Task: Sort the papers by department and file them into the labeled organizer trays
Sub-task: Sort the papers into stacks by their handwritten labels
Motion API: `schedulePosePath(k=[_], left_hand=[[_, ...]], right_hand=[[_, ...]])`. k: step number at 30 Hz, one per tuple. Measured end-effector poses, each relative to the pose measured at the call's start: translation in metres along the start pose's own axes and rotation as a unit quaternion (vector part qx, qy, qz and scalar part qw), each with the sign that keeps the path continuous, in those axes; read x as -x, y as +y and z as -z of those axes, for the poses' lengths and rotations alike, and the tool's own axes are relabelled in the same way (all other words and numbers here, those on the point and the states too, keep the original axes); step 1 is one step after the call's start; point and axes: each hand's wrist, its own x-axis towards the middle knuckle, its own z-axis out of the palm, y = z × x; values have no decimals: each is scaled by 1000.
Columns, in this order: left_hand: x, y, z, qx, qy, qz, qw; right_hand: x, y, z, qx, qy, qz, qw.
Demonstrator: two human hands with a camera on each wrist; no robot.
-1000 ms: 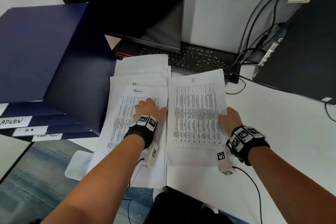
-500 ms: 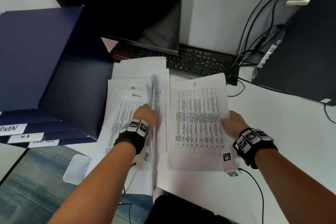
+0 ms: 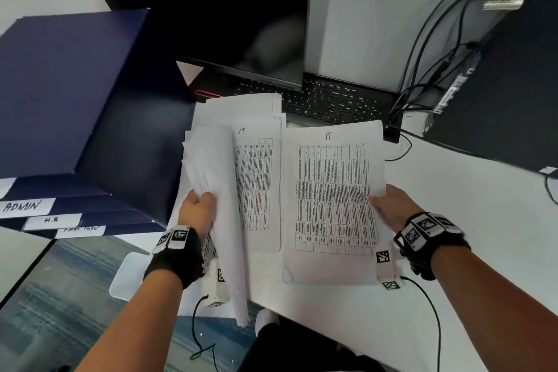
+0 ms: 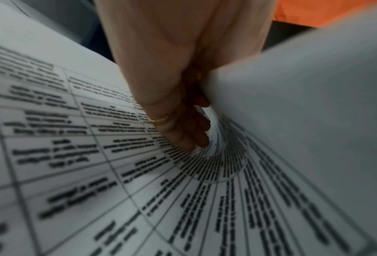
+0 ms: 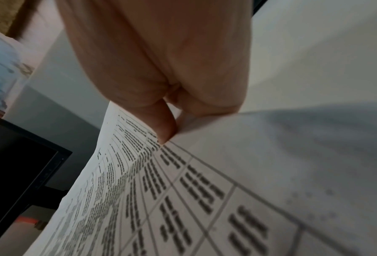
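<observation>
On the white desk lie two heaps of printed table sheets. My left hand (image 3: 197,205) grips several lifted sheets (image 3: 211,166) by their lower edge and turns them up to the left. In the left wrist view the fingers (image 4: 183,131) are tucked under the lifted sheets (image 4: 303,121). Beneath them lies a sheet headed "IT" (image 3: 256,178). My right hand (image 3: 389,205) pinches the right edge of a second IT sheet (image 3: 332,196); its thumb (image 5: 161,124) lies on top of that IT sheet (image 5: 183,190). The navy organizer trays (image 3: 75,130) stand at the left, labelled ADMIN (image 3: 21,206) and H.R (image 3: 51,219).
A dark monitor (image 3: 226,9) and a black keyboard (image 3: 332,100) stand just behind the papers. A black computer case (image 3: 498,84) with cables (image 3: 422,69) is at the right. Bare desk (image 3: 468,220) lies to the right; the desk's front edge is near my body.
My left hand went from lying flat on the Admin sheet to lifting several top sheets leftward, uncovering an IT sheet. My right hand kept hold of the right sheet's edge.
</observation>
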Motion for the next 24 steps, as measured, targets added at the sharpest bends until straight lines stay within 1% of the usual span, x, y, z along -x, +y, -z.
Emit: schedulePosePath(k=[2, 5, 7, 8, 11, 13, 15, 19, 24], left_hand=[[1, 1, 1, -28, -1, -22, 999], [2, 9, -2, -98, -3, -63, 993], [3, 16, -1, -137, 4, -93, 986], [3, 19, 0, -140, 10, -102, 985], [5, 29, 11, -138, 28, -107, 984], [6, 34, 20, -136, 34, -110, 984], [8, 38, 27, -130, 34, -119, 984], [5, 41, 35, -114, 30, -133, 984], [-12, 35, 34, -52, 7, -122, 991]], right_hand=[[-2, -4, -1, -12, -5, -6, 1000], [-6, -16, -8, -22, 1, -22, 1000], [-10, -26, -18, -53, -1, -29, 998], [-14, -31, -25, -52, 13, -26, 998], [-12, -58, -44, -1, 39, 16, 999], [-11, -79, -59, 14, 41, 40, 998], [-10, -99, -76, 16, 25, 43, 999], [-8, -131, -114, -36, -1, 36, 999], [-7, -149, -154, -10, -39, 32, 999]])
